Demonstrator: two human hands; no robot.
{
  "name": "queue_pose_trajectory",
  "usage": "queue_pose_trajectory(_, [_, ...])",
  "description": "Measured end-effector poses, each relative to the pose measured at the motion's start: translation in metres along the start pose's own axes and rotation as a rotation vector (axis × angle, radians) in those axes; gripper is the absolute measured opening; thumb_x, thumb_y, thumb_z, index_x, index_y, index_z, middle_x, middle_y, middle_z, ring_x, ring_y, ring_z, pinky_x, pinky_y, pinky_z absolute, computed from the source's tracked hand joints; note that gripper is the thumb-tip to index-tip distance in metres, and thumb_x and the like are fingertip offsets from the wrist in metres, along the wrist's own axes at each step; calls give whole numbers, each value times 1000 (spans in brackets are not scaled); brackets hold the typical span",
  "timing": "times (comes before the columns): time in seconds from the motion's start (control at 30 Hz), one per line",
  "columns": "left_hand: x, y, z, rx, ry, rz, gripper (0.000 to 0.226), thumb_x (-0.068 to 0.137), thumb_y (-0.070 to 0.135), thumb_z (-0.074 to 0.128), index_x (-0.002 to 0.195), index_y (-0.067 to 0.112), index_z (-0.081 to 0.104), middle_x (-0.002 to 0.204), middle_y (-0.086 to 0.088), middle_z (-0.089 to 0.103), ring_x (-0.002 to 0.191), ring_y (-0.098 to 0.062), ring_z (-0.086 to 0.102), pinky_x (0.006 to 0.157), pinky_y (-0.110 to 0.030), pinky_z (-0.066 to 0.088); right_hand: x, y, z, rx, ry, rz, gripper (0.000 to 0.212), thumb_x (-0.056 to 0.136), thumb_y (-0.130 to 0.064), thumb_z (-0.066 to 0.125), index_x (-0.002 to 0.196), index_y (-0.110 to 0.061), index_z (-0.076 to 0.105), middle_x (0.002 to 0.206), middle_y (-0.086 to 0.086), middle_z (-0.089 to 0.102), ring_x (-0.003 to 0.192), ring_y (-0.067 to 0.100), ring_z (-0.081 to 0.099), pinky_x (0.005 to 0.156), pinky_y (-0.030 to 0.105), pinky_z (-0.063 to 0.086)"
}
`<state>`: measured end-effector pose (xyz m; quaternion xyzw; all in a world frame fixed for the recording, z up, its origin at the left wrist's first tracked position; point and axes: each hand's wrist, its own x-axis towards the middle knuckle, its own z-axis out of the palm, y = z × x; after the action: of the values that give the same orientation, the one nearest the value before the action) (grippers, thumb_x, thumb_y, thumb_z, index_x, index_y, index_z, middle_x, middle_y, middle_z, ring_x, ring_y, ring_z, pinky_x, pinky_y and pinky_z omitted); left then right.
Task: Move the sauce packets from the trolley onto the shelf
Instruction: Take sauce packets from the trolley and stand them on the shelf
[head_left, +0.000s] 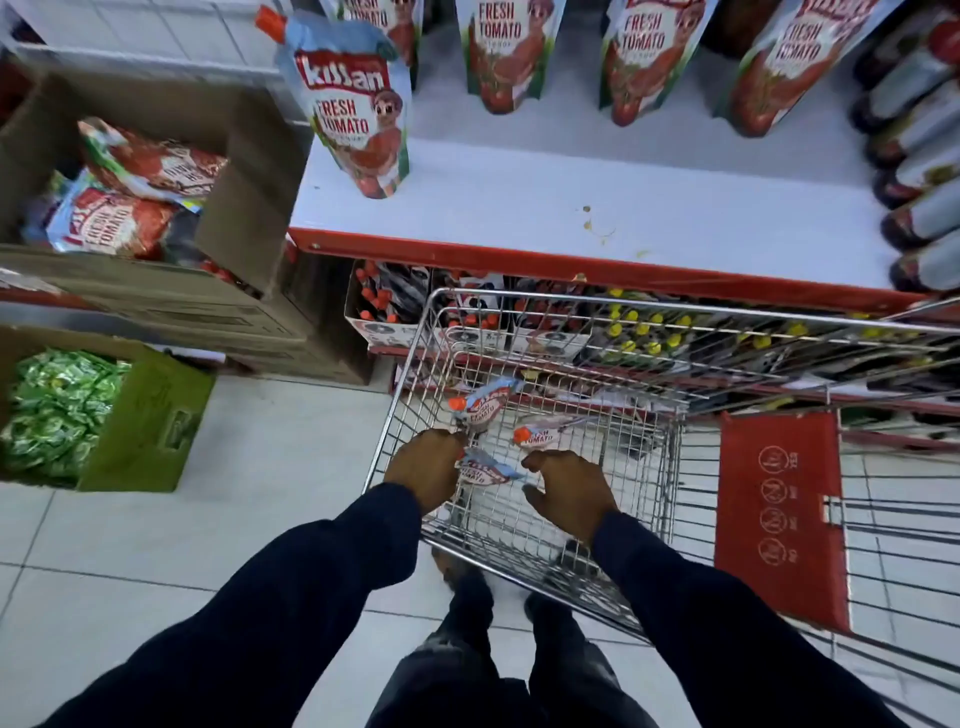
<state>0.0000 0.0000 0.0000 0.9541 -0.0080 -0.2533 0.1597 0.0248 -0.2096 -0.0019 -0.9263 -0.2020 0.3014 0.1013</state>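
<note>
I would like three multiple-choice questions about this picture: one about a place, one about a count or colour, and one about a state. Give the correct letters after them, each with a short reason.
1. Where are both hands?
A. Inside the trolley basket
B. On the white shelf
C. In the cardboard box

2. How many sauce packets can be seen in the trolley?
A. One
B. Three
C. Six

3. How does the front-left packet on the shelf stand?
A. Lying flat
B. Upright
C. Hanging from a hook

Answers:
1 A: the left hand and right hand reach down between the wire walls of the trolley.
2 B: three sauce packets lie on its floor.
3 B: the front-left packet stands on its base on the shelf, orange cap up.
</note>
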Motion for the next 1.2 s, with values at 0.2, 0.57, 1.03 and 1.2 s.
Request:
queue_pose_trajectory(0.2, [12,-2,4,-3,15,9,21,81,-9,57,94,3,66,93,-24,72,86,-40,68,70,-44,54,11,-9,10,76,66,95,17,92,-30,61,101,-24,74,95,2,75,90,27,67,65,33,45])
queue_pose_trajectory(0.57, [-29,8,-53,-202,198,108,29,78,-2,65,98,17,69,102,-11,75,89,-34,69,72,-37,56,-31,-13,-64,145,240,24,16,88,-38,68,101,-32,75,94,-10,78,85,17,70,68,31,49])
queue_pose_trajectory(1.03, [-56,33,-228,-387,571,250,22,82,13,78,98,27,71,90,11,74,82,-1,66,73,-18,54,-74,-53,-251,230,637,-126,14,86,-44,72,94,-34,74,54,-30,49,54,-11,55,46,10,25])
queue_pose_trajectory(1.2, [-46,39,-296,-194,661,247,15,86,26,73,100,30,71,93,13,72,83,-10,62,72,-29,52,-53,-65,-302,183,792,-136,15,84,-49,71,88,-35,73,51,-26,49,54,2,54,52,26,31])
